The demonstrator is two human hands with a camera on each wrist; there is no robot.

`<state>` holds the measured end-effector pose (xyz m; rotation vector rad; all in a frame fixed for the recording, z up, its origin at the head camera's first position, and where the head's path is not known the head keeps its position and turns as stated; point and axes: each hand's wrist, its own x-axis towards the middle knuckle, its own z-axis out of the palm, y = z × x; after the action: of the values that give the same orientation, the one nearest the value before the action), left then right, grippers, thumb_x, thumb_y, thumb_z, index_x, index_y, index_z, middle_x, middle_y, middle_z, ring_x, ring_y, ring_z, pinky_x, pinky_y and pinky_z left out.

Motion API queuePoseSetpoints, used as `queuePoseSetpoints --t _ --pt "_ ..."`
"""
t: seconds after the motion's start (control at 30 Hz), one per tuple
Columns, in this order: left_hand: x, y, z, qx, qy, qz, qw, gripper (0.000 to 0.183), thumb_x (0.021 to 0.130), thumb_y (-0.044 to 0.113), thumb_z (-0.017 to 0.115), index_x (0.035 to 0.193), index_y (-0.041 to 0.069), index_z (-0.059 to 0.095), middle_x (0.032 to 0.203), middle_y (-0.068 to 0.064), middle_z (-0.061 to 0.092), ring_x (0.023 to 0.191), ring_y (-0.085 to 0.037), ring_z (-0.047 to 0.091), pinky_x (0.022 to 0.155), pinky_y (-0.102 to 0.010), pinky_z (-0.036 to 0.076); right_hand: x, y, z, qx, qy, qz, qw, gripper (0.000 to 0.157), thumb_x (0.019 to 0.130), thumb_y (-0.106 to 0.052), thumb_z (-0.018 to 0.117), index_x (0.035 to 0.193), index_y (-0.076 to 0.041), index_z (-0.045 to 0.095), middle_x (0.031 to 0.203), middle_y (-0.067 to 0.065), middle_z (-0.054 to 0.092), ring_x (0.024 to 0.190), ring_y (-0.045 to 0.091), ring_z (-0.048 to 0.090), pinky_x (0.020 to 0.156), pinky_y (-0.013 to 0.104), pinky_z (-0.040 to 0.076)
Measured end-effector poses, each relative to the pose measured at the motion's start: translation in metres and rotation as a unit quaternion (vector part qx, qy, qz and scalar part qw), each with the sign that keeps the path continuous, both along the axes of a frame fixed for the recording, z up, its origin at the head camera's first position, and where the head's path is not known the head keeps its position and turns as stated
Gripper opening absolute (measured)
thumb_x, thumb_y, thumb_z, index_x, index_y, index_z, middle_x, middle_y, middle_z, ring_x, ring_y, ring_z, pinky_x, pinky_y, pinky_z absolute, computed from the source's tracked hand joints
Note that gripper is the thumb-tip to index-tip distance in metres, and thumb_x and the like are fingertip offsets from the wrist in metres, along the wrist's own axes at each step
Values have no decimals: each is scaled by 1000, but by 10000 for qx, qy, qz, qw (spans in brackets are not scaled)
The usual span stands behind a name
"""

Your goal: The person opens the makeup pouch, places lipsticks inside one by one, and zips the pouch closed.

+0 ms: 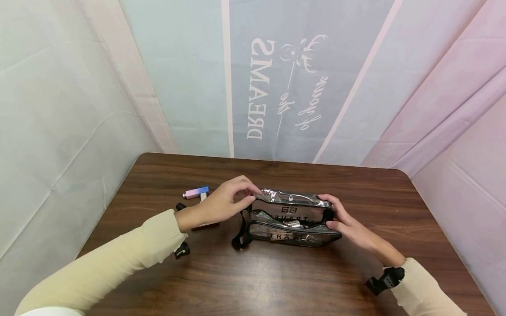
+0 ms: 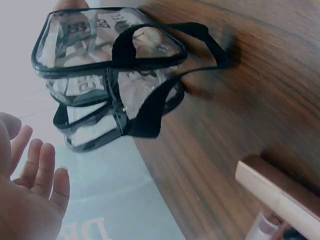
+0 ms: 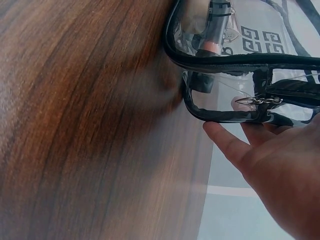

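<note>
A clear cosmetic bag (image 1: 292, 197) with black trim and lettering stands on the table, its zip top gaping. Small cosmetics lie inside, among them a dark tube (image 3: 217, 30) behind the plastic in the right wrist view. My right hand (image 1: 348, 224) holds the bag's right end, thumb in front and fingers at the back. My left hand (image 1: 223, 202) hovers by the left end with fingers loosely bent; the left wrist view shows it apart from the bag and holding nothing. A black strap (image 2: 150, 107) hangs from the near end there.
Left of the bag, a pink-and-blue lip gloss tube (image 1: 196, 192) lies on the brown wooden table (image 1: 253, 281). A rose-gold box (image 2: 275, 187) and a clear tube (image 2: 262, 227) lie close by, partly hidden under my left arm in the head view. A printed curtain (image 1: 261, 87) stands behind.
</note>
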<state>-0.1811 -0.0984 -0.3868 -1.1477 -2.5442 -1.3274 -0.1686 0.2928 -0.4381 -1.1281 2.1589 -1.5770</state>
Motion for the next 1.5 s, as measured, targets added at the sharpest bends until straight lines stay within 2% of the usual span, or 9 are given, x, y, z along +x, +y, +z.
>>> queuePoseSetpoints --t 0.1,0.37,0.57,0.73,0.87,1.03,1.13,1.33,1.5 --pt "0 -8 1 -10 -9 46 10000 18 102 13 62 117 8 71 113 0 64 99 -11 58 78 -29 51 0 0 -1 -56 -46 45 10000 64 100 16 37 156 1 11 149 11 45 138 10 45 98 19 41" --pt "1 -32 2 97 38 225 9997 16 99 8 66 114 9 72 108 -2 66 96 -13 59 79 -34 50 -1 0 -1 -162 -108 178 9997 64 100 17 36 156 2 9 151 -7 42 140 11 43 102 20 41" --pt "4 -50 3 -31 171 413 9990 17 98 6 66 113 11 72 108 0 66 94 -12 58 75 -31 48 -1 -1 0 -116 -112 135 9998 64 100 16 37 156 2 9 150 -7 42 140 10 44 101 19 41" --pt "7 -69 3 -71 99 619 9980 20 97 1 65 112 12 73 110 1 66 89 -14 58 74 -31 50 -2 -1 -1 -116 -87 125 9998 64 100 16 37 156 2 9 150 -9 42 138 7 44 100 18 41" --pt "8 -89 1 -186 -137 789 9966 25 97 -2 61 111 15 73 110 2 66 83 -15 57 68 -29 50 -2 -1 -2 -167 -75 162 9997 64 100 17 37 156 3 9 150 -8 42 139 9 44 102 19 40" --pt "9 -111 -1 -300 -308 877 9952 37 91 -13 54 110 13 72 102 3 64 85 -15 56 71 -27 49 -1 -1 -3 -138 -42 73 9999 64 99 17 37 156 3 10 150 -9 42 137 8 45 101 19 40" --pt "11 -122 -2 -313 -216 994 9943 39 89 -16 54 109 11 72 101 2 65 85 -14 58 72 -27 49 0 -1 -2 -103 -72 25 9999 64 99 16 38 155 3 11 150 -9 43 138 9 46 102 18 40" --pt "16 -143 -7 -388 -111 1456 9885 44 83 -20 52 107 11 73 103 0 68 88 -16 61 71 -24 49 1 -2 -1 -16 -103 -63 9999 64 100 15 38 156 1 12 149 -6 42 138 13 46 103 19 39" --pt "17 -158 -14 -471 -53 1614 9858 46 80 -22 51 109 6 72 105 -6 69 92 -20 62 75 -23 50 -1 -1 -2 2 -104 -79 9999 64 99 16 38 156 1 12 150 -4 39 137 14 46 103 20 40"
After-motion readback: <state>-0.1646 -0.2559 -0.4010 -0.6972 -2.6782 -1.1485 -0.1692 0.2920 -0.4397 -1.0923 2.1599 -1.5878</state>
